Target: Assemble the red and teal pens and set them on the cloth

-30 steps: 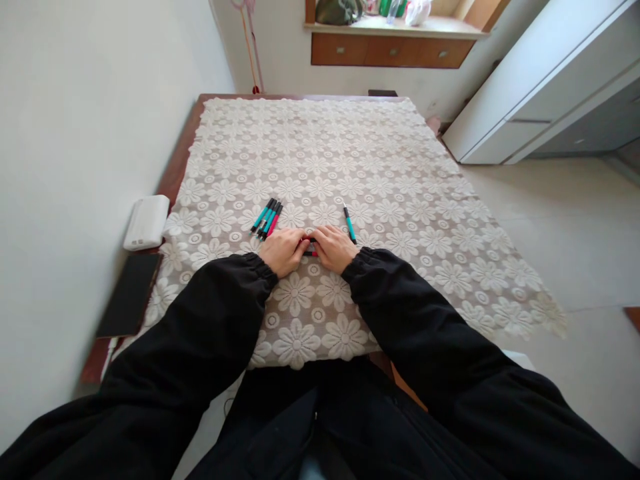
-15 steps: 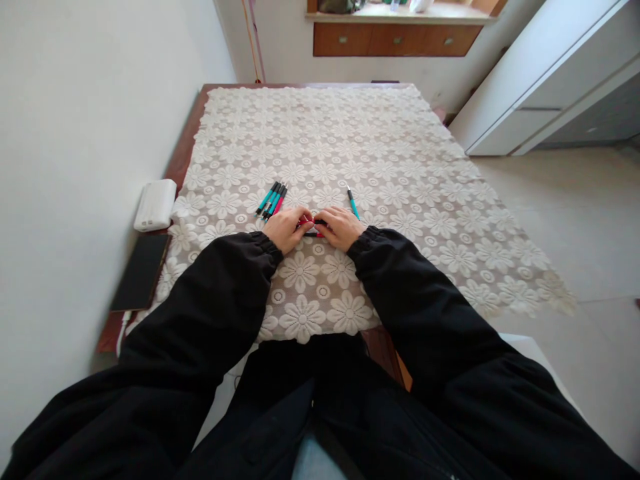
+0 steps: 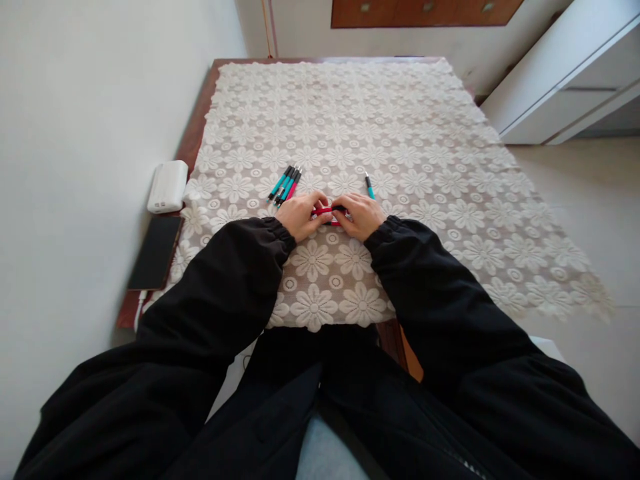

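Pinching red pen between left hand and right hand, near table front edge; cloth beyond open.

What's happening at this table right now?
A person in black sleeves has both hands together on a lace tablecloth. The left hand and right hand grip a red pen between them. A small bunch of pens lies to the left, and one teal pen to the right.
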A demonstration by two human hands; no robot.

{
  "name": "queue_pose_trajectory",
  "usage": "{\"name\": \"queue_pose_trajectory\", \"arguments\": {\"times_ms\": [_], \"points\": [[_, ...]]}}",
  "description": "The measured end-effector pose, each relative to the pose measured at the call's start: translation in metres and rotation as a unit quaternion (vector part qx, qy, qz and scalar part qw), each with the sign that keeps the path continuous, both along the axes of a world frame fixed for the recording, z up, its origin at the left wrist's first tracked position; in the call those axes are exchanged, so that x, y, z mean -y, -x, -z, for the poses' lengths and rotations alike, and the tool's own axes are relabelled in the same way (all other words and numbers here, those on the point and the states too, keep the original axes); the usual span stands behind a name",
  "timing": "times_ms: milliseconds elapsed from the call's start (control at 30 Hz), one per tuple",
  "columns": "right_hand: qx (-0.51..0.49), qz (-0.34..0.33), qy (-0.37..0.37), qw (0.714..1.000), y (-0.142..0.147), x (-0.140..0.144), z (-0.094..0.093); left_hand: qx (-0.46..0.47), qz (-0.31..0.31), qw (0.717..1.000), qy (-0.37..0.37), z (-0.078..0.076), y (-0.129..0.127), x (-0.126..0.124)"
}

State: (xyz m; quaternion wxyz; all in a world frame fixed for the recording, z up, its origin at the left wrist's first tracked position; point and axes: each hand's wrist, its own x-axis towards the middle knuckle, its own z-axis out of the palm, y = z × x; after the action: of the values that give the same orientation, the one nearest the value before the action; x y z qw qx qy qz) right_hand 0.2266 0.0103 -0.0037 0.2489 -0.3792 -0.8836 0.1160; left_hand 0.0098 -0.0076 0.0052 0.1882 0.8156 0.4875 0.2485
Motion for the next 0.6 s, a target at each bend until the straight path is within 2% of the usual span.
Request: {"name": "queue_pose_trajectory", "arguments": {"times_ms": [200,367,600], "points": [[-0.016,0.008,0.019,1.0,0.0008,-0.0004,-0.0014,-0.006,-0.019,0.999,-0.026,-0.0004,0.001,-0.0006],[-0.025,0.004,0.017,1.0,0.0012,0.0003,-0.0018,-0.023,-0.005,0.999,-0.034,0.0002,0.0026,-0.0034],[-0.028,0.013,0.016,0.999,-0.0003,0.0002,-0.0028,0.007,-0.017,1.0,-0.012,0.0001,0.0027,-0.0015]]}}
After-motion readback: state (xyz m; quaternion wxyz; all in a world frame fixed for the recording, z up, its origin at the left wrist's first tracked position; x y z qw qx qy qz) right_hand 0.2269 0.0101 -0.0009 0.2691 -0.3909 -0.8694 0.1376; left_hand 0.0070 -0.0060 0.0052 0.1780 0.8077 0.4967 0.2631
